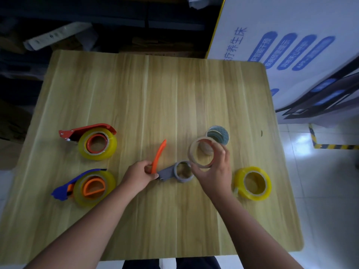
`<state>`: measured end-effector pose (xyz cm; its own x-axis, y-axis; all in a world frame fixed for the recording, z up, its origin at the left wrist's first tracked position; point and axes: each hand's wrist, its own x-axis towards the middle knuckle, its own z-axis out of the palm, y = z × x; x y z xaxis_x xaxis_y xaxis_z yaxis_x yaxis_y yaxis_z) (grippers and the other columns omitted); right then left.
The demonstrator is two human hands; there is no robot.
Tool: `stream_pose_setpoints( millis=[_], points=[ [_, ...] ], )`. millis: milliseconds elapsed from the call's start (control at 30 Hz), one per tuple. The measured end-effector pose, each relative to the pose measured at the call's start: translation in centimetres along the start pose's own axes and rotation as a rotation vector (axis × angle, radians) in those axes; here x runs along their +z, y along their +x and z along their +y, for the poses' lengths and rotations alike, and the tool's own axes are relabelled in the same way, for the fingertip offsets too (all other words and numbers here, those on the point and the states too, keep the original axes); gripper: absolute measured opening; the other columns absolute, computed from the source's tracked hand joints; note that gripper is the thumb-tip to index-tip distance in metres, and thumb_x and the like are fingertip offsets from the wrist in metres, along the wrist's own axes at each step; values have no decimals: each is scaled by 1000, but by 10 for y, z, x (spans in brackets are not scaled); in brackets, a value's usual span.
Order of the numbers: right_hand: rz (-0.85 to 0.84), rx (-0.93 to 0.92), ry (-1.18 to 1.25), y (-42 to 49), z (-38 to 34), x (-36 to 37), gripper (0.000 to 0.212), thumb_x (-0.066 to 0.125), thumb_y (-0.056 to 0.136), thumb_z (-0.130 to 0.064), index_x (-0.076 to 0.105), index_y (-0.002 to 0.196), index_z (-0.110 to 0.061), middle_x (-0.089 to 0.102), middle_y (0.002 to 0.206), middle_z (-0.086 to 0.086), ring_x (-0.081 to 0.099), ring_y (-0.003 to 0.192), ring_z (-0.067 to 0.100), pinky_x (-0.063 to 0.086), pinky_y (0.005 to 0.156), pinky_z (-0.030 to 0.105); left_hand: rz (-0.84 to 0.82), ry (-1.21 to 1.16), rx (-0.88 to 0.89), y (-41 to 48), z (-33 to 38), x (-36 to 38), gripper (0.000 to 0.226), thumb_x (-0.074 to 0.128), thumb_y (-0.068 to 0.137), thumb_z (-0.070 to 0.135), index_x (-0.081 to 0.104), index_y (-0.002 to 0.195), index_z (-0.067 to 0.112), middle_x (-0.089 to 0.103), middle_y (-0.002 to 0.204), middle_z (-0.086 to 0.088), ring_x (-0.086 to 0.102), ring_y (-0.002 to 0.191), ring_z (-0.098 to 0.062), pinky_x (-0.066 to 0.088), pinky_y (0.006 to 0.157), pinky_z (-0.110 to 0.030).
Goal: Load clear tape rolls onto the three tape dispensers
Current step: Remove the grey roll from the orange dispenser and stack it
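Observation:
My left hand (138, 175) grips the grey tape dispenser (175, 172) at its handle end, where an orange lever (158, 157) sticks up. My right hand (212, 172) holds a thin, nearly empty cardboard tape ring (192, 152) just above and to the right of the grey dispenser's hub. At the left, a red dispenser (89, 130) carries a yellowish clear roll (98, 144). Below it, a blue dispenser (62, 192) holds another clear roll (95, 188). A loose full clear roll (252, 183) lies to the right of my right hand.
Behind the held ring, another ring or core (218, 133) with a bluish tint stands on the wooden table (155, 90). A white printed board (291, 45) leans at the far right. Dark clutter sits beyond the table's far edge.

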<state>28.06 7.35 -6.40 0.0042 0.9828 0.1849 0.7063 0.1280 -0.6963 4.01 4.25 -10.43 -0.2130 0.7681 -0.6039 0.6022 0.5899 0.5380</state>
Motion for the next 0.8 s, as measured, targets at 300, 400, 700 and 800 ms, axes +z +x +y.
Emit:
stream_pose_setpoints(
  millis=[300, 400, 700, 800],
  points=[
    [4, 113, -107, 70, 26, -26, 84, 84, 66, -41, 42, 136, -21, 48, 129, 5, 50, 118, 25, 50, 88, 43, 17, 37, -12, -4, 10, -9, 52, 81, 73, 30, 63, 120, 19, 69, 92, 5, 65, 87, -14, 50, 75, -30],
    [-80, 165, -122, 76, 35, -19, 85, 81, 67, -48, 38, 137, -25, 47, 130, 4, 53, 115, 26, 50, 90, 44, 19, 59, -16, -6, 12, -10, 46, 81, 74, 31, 63, 115, 21, 67, 87, 7, 63, 84, -12, 47, 72, -29],
    [-269, 271, -80, 55, 60, -47, 108, 80, 70, -55, 14, 153, -34, 28, 154, 4, 33, 138, 22, 40, 105, 40, 15, 108, -29, -6, 12, -5, 52, 79, 75, 38, 61, 120, 20, 65, 90, 8, 62, 84, -10, 41, 63, -24],
    [-402, 296, -133, 30, 92, -77, 98, 78, 75, -51, 19, 151, -38, 26, 156, 4, 27, 142, 23, 34, 112, 44, 5, 121, -49, -4, 11, -4, 55, 78, 75, 40, 61, 123, 19, 68, 95, 6, 64, 86, -12, 42, 65, -26]
  ],
)
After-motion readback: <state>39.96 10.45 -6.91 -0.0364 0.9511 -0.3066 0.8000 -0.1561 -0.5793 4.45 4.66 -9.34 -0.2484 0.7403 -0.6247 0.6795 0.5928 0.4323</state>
